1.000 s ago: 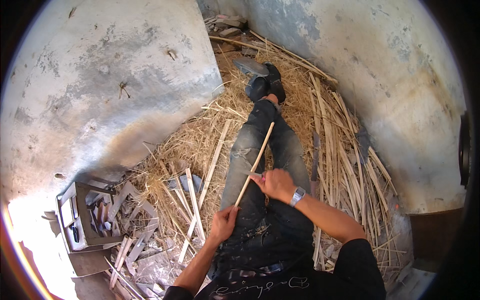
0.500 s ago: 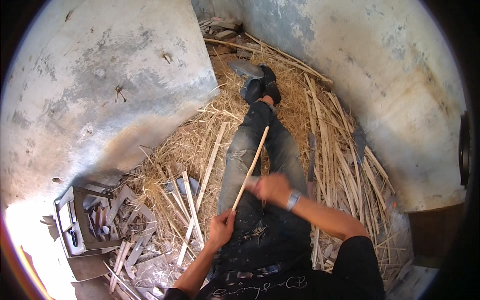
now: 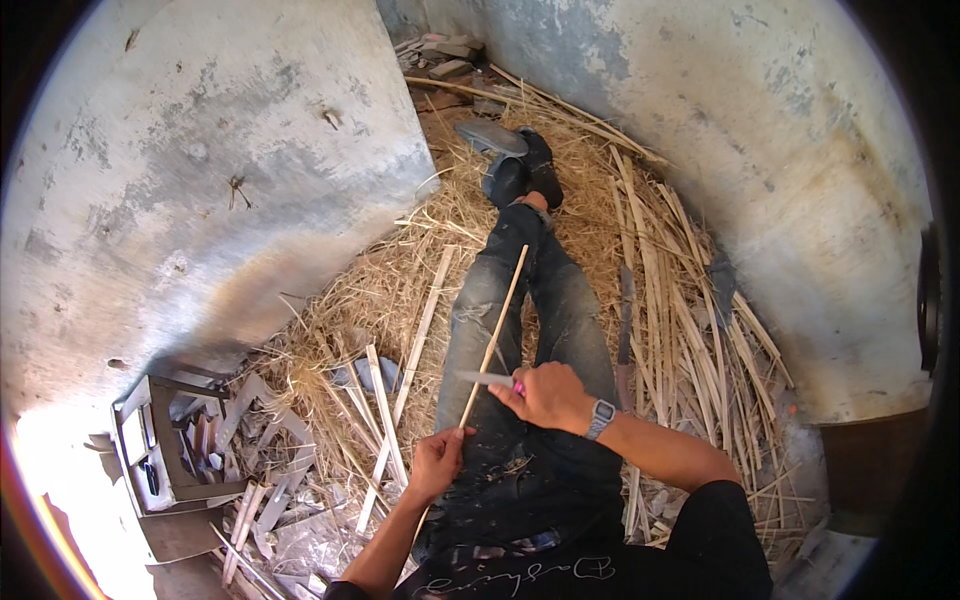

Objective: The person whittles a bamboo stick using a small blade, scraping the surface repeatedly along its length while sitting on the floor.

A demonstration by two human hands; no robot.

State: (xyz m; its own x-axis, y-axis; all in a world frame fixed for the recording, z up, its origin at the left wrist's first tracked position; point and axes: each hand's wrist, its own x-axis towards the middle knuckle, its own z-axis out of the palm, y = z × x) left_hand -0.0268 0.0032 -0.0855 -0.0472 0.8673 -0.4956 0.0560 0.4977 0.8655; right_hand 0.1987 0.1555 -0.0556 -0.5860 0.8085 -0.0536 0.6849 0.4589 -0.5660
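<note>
A thin pale stick (image 3: 503,317) slants up and away over my outstretched legs, its lower end in the closed fingers of my left hand (image 3: 437,464). My right hand (image 3: 551,396) is wrapped round the pink handle of a knife (image 3: 487,378). The knife's blade lies across the stick, a little above my left hand, pointing left. A watch sits on my right wrist. My dark, dusty trousers (image 3: 476,297) are beneath both hands.
Shavings (image 3: 345,310) cover the floor around my legs. Many long split strips (image 3: 655,270) lie along the right wall, beside a long dark blade-like tool (image 3: 625,320). A small stool-like frame (image 3: 165,440) stands at left, near loose slats (image 3: 384,410).
My right hand, blurred before, is now sharp and slightly lower, with the knife blade visible across the stick. The stick's far end has shifted a little left.
</note>
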